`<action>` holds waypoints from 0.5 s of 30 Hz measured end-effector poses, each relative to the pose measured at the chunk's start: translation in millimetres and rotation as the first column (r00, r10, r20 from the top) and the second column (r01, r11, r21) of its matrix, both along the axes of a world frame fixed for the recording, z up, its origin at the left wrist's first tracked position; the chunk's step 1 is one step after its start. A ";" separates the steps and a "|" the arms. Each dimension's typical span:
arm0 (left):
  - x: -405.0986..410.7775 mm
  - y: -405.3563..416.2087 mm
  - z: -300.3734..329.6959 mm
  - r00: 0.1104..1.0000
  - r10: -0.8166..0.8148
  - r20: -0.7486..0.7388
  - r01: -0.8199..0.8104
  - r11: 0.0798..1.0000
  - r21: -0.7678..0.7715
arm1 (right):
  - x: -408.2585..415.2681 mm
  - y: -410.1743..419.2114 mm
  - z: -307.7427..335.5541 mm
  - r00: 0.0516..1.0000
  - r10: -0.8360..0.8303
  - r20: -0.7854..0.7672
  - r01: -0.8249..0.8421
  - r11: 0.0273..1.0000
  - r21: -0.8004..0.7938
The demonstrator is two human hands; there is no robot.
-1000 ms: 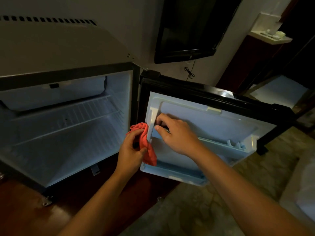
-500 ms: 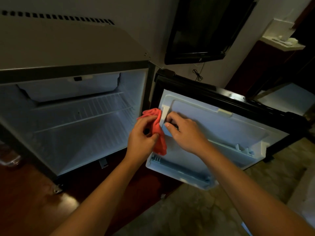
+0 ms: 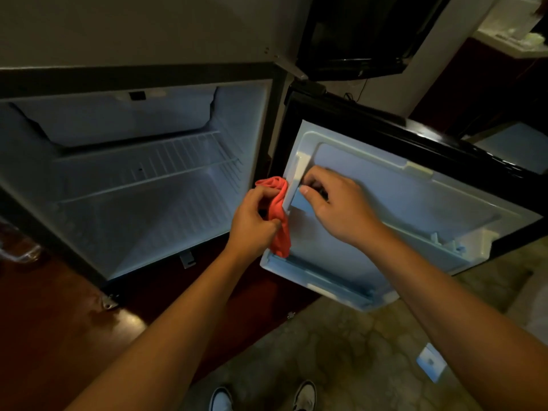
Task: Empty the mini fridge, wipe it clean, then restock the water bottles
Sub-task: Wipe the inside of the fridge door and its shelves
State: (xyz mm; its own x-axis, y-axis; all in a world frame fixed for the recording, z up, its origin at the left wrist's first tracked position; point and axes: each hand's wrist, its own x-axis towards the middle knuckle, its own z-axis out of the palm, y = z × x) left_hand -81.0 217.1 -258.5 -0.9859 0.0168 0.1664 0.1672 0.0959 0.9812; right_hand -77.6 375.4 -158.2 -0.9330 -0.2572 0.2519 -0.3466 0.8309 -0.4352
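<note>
Wiping step — fridge (image 3: pixel 133 185) stands emptied, no bottles in view. Left hand (image 3: pixel 252 221) grasps the red cloth (image 3: pixel 278 209) at the door's (image 3: pixel 400 203) near-left edge; right hand's fingers (image 3: pixel 311 185) curl on the door shelf (image 3: pixel 299 200). Next, probably, rubbing along that shelf.

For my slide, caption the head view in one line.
Left hand grips a red cloth while right hand holds the open fridge door's shelf rail.

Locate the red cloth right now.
Head view, centre: the red cloth is gripped by the left hand, against the hinge-side edge of the open fridge door.
</note>
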 end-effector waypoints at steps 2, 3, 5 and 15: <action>1.6 0.3 -15.3 0.999 0.005 0.054 -0.005 1.000 0.000 | 0.7 -0.7 -1.2 1.000 -0.008 0.006 0.008 1.000 0.012; 1.7 0.3 -21.7 0.997 0.006 0.078 -0.007 1.000 0.010 | 0.4 -1.1 -1.0 1.000 -0.009 0.007 0.009 1.000 0.016; 1.8 0.8 -29.2 0.995 0.004 0.102 -0.007 1.000 0.028 | 0.5 -1.3 -0.6 1.000 -0.013 0.016 0.013 1.000 0.013; 0.2 0.6 46.5 0.987 0.022 -0.162 -0.001 0.992 0.130 | 3.2 -2.7 4.5 0.999 -0.019 0.033 0.018 1.000 0.019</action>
